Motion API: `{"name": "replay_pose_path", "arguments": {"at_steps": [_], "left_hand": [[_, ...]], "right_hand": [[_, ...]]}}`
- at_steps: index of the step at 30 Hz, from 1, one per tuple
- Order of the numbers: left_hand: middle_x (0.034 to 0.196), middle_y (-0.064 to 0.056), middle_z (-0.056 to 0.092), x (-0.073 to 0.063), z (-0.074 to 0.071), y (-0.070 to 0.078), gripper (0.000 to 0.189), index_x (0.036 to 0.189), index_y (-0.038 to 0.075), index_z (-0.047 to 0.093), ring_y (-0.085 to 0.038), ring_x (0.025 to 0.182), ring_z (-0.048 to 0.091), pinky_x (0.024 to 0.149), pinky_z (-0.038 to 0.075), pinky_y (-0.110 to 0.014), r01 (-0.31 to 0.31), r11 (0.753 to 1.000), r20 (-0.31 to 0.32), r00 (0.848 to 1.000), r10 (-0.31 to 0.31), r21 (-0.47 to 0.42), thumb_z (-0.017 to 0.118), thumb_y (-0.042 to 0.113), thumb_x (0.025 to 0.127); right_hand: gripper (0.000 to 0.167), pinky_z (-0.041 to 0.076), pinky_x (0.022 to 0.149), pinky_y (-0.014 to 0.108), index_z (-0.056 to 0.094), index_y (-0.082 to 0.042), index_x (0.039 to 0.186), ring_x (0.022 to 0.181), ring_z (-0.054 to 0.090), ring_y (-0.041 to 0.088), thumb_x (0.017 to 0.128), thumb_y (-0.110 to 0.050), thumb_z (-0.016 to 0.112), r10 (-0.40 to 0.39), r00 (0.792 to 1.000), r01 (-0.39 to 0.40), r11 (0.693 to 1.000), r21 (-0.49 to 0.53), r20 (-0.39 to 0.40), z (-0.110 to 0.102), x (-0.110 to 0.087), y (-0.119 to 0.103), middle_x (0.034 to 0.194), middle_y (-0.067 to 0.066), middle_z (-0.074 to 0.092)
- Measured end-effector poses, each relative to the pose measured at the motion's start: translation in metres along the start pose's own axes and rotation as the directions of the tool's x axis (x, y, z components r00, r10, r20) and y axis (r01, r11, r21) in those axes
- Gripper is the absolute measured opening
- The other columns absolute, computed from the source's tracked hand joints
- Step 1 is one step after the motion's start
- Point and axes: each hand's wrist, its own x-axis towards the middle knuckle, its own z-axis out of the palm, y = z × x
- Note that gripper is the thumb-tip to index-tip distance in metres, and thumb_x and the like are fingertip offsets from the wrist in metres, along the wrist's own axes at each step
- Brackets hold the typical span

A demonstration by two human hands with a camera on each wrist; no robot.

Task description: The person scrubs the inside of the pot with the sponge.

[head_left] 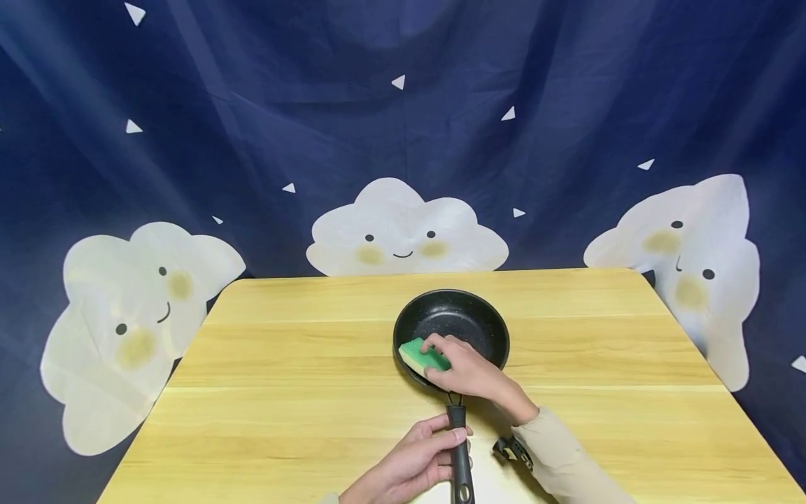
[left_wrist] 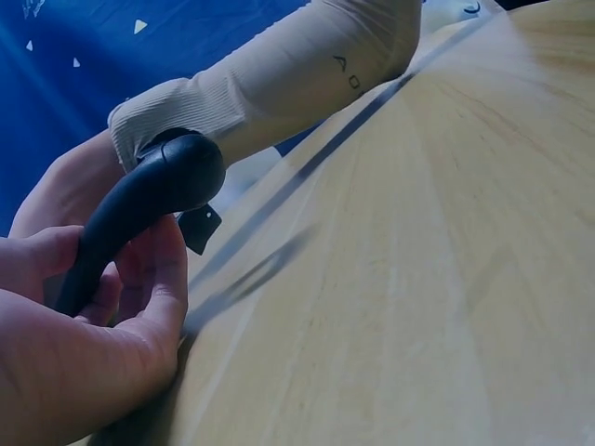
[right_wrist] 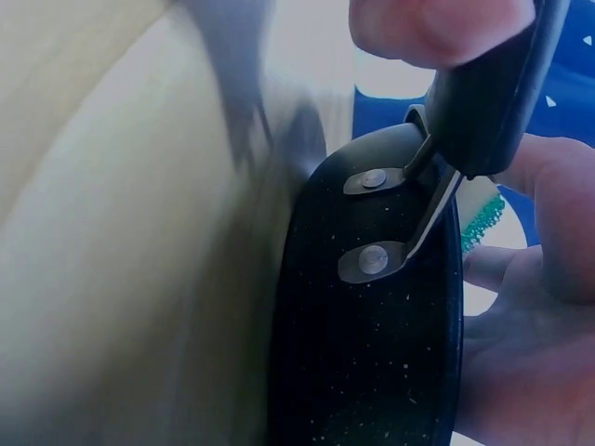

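Observation:
A black frying pan [head_left: 466,318] is at the middle of the wooden table in the head view, its handle [head_left: 462,455] pointing toward the person. My left hand [head_left: 418,455] grips that handle, thumb across the top and fingers curled beneath; the left wrist view shows the handle [left_wrist: 139,200] in this grasp. Over the pan, my right hand [head_left: 469,367] holds a green and yellow sponge [head_left: 425,357] between thumb and fingers, at the pan's near left inside. In the right wrist view the pan's riveted outer side [right_wrist: 363,344] hides most of the sponge [right_wrist: 483,218].
The light wooden table [head_left: 283,392] spreads out on both sides of the pan. Behind it hangs a dark blue curtain [head_left: 315,105] with smiling white clouds. A small black wrist device [head_left: 513,451] sits below the right sleeve [head_left: 567,448].

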Motion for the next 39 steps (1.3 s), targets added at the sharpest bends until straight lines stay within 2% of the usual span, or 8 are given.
{"name": "replay_pose_path", "arguments": {"at_steps": [9, 20, 25, 34, 39], "left_hand": [[0.098, -0.001, 0.058, 0.000, 0.003, 0.000, 0.035, 0.132, -0.004, 0.054, -0.008, 0.079, 0.061, 0.072, 0.056, -0.028, 0.003, 1.000, -0.027, 1.000, -0.002, 0.024, 0.060, 0.015, 0.104], [0.098, -0.002, 0.059, -0.001, 0.003, 0.000, 0.036, 0.132, -0.005, 0.052, -0.009, 0.080, 0.062, 0.072, 0.056, -0.027, -0.015, 0.999, -0.041, 0.999, 0.016, 0.035, 0.061, 0.014, 0.103], [0.099, -0.002, 0.060, -0.002, 0.003, -0.001, 0.034, 0.131, -0.003, 0.052, -0.009, 0.081, 0.062, 0.072, 0.057, -0.028, -0.025, 0.999, -0.040, 0.999, 0.026, 0.031, 0.061, 0.012, 0.103], [0.099, -0.003, 0.060, -0.001, 0.002, -0.002, 0.038, 0.134, -0.005, 0.049, -0.010, 0.080, 0.063, 0.073, 0.057, -0.028, -0.010, 1.000, -0.034, 0.999, 0.010, 0.018, 0.061, 0.012, 0.102], [0.097, -0.002, 0.060, 0.000, 0.003, -0.001, 0.039, 0.134, -0.004, 0.050, -0.010, 0.080, 0.063, 0.072, 0.057, -0.028, -0.007, 1.000, -0.032, 0.999, 0.007, 0.019, 0.063, 0.013, 0.102]], "right_hand": [[0.029, 0.045, 0.075, 0.040, 0.061, -0.014, 0.119, 0.089, 0.051, 0.021, 0.092, -0.019, 0.069, -0.005, 0.999, 0.007, 0.999, -0.049, 0.033, -0.003, 0.009, -0.003, 0.100, 0.006, 0.056], [0.033, 0.043, 0.071, 0.035, 0.060, -0.013, 0.117, 0.089, 0.051, 0.022, 0.089, -0.020, 0.076, 0.014, 0.998, -0.009, 0.996, -0.089, 0.058, -0.009, 0.022, -0.010, 0.103, 0.009, 0.058], [0.034, 0.043, 0.069, 0.036, 0.058, -0.012, 0.117, 0.087, 0.051, 0.022, 0.091, -0.023, 0.077, 0.053, 0.996, -0.046, 0.993, -0.107, 0.069, -0.009, 0.029, -0.012, 0.103, 0.009, 0.058], [0.037, 0.049, 0.066, 0.033, 0.055, -0.014, 0.119, 0.085, 0.056, 0.024, 0.092, -0.026, 0.077, 0.125, 0.989, -0.116, 0.987, -0.112, 0.074, -0.007, 0.042, -0.012, 0.103, 0.012, 0.057], [0.038, 0.049, 0.068, 0.034, 0.053, -0.015, 0.118, 0.088, 0.056, 0.026, 0.091, -0.026, 0.078, 0.149, 0.988, -0.142, 0.981, -0.129, 0.049, -0.008, 0.046, -0.012, 0.112, 0.016, 0.057]]}}
